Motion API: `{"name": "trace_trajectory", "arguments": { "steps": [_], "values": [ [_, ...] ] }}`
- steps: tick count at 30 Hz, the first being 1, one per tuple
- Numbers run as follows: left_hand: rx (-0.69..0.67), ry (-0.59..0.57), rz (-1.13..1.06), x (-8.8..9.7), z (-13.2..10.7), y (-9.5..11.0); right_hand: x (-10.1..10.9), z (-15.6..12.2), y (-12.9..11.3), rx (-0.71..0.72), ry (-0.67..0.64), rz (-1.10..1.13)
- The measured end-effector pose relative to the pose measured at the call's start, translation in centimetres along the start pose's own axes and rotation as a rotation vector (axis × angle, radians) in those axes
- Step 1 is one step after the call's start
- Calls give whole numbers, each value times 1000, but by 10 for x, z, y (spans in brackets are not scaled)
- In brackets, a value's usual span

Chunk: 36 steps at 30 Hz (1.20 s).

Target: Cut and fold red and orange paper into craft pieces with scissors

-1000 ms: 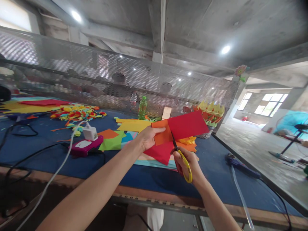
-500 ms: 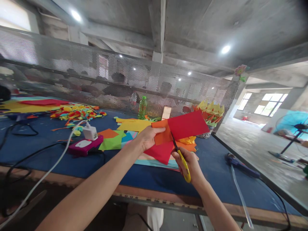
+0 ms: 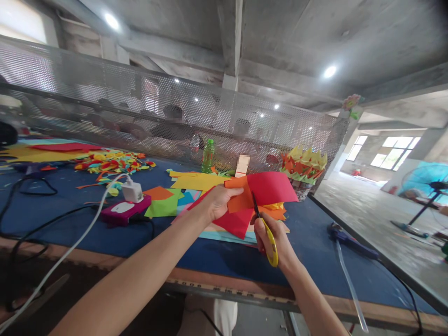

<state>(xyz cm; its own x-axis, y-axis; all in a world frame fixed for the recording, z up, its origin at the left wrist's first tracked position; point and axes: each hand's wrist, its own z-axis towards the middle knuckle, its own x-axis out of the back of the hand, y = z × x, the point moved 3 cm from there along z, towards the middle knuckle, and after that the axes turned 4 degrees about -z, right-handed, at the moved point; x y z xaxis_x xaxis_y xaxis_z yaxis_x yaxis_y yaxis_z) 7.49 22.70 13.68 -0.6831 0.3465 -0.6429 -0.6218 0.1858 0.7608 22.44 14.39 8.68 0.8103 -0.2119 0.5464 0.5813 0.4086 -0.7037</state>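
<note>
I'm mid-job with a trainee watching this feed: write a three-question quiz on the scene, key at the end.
1. Fill in: the left hand grips an orange piece, and the sheet extending past its right side is ____ in colour.
2. What sits on the purple box? a) yellow paper b) white adapter c) green bottle
3. True or false: the right hand holds the yellow-handled scissors.

Key: 1 red; 2 b; 3 true.
</note>
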Motion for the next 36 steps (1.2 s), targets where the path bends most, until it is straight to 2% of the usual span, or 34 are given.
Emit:
{"name": "trace_trajectory", "arguments": {
  "steps": [13,19,25,36],
  "values": [
    [-35,-13,47,-1,-2,-7,0,1,2,-20,28,50],
    [-48,-27,53,0,0,-8,0,1,4,-50,42,4],
    [-53,-37,58,1,2,-9,2,1,2,-43,111,-65],
    [-63,-41,68,3,3,-10,-1,4,5,-66,82,-6]
  ]
}}
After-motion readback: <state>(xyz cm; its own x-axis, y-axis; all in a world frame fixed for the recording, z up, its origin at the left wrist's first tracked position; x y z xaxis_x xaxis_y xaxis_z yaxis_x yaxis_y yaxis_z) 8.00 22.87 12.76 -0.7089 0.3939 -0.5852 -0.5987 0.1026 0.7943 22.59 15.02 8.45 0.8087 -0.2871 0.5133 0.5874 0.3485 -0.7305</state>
